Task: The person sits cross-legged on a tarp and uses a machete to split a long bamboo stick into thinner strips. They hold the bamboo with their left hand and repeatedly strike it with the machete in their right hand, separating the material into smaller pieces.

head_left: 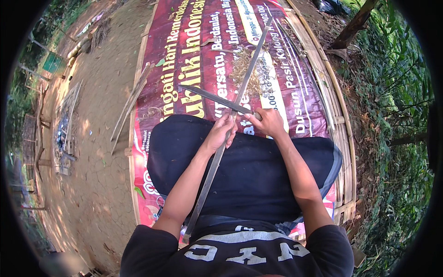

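Note:
Across my lap runs a long, narrow bamboo strip, slanting from the far right down to the near left. My left hand is wrapped round the strip near its middle. In my right hand is the handle of a long-bladed knife. The blade points left and crosses the strip just beyond my left hand, seemingly touching it. Pale shavings lie scattered on the far side of the crossing.
I sit on a bamboo platform covered with a red printed banner. Split bamboo pieces lie along its left edge. Cracked bare earth stretches to the left, with a green container farther off. Leafy plants and a tree trunk stand right.

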Demonstrator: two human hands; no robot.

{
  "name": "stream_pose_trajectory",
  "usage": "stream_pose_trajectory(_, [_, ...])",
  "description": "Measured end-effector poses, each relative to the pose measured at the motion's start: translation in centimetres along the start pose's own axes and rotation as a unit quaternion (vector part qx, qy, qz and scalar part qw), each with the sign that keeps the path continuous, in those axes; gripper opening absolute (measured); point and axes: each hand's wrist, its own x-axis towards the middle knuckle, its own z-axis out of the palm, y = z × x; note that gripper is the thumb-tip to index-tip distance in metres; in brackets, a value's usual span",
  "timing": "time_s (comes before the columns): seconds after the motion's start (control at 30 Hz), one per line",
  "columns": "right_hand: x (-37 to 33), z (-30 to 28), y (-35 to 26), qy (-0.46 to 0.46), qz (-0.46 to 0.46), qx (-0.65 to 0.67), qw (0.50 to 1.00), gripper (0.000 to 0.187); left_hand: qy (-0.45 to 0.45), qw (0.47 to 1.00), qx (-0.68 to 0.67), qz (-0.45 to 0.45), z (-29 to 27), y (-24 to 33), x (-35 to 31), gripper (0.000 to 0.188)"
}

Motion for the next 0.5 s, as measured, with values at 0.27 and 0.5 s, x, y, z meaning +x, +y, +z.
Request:
stream_pose_trajectory(0.27, [0.5,-1.1,0.0,0.0,0.064,0.006,0.998,0.058,0.058,0.852,0.516,0.073,0.2,-2.9,0.3,0.036])
stream_pose_trajectory(0.5, [0.6,-0.3,1.7,0.016,0.19,0.014,0.981,0.073,-0.126,0.746,0.651,-0.059,1.2,13.2,-1.8,0.046])
